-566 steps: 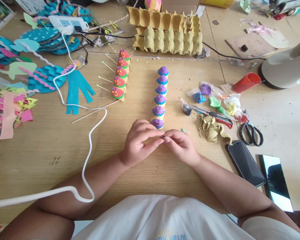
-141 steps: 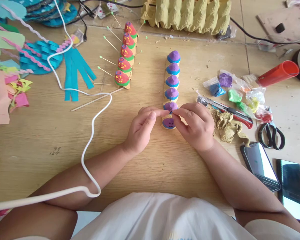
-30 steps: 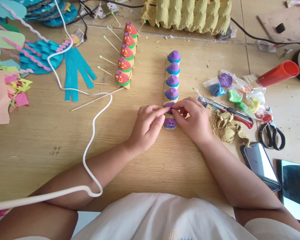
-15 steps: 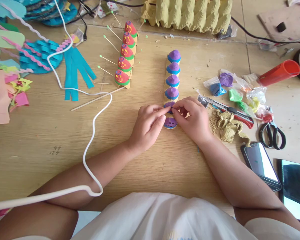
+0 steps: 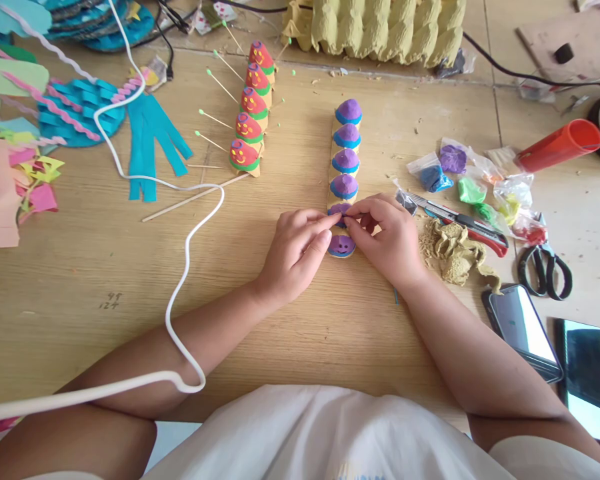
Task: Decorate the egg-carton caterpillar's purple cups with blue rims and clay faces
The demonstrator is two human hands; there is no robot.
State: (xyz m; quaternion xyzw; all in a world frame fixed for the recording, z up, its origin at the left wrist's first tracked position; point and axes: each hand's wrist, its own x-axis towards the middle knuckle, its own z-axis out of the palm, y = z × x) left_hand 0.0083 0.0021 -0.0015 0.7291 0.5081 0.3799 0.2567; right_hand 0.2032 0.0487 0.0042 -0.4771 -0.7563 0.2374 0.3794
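Note:
An egg-carton strip [image 5: 345, 187] lies upright in front of me, its row of bumps covered with purple clay above blue rims. The nearest bump [image 5: 342, 246] bears a small dark smiling face. My left hand [image 5: 300, 247] rests at the strip's left side, index finger stretched onto the second-nearest bump, thumb apart. From the right, my right hand [image 5: 383, 233] pinches thumb and index finger together at that same bump. Whatever sits in the pinch is tiny and mostly hidden. Both hands' fingertips nearly meet there and cover part of the bump.
A red and green caterpillar [image 5: 250, 113] with stick legs stands farther left. A white cable [image 5: 187, 267] crosses my left forearm. To the right lie clay bags [image 5: 473, 190], a utility knife [image 5: 465, 223], carton scraps [image 5: 453, 253], scissors [image 5: 545, 267] and a phone [image 5: 523, 330]. An egg tray [image 5: 387, 30] sits behind.
Almost nothing differs. The fingertips of my right hand have shifted very slightly at the second-nearest bump; my left hand stays in place.

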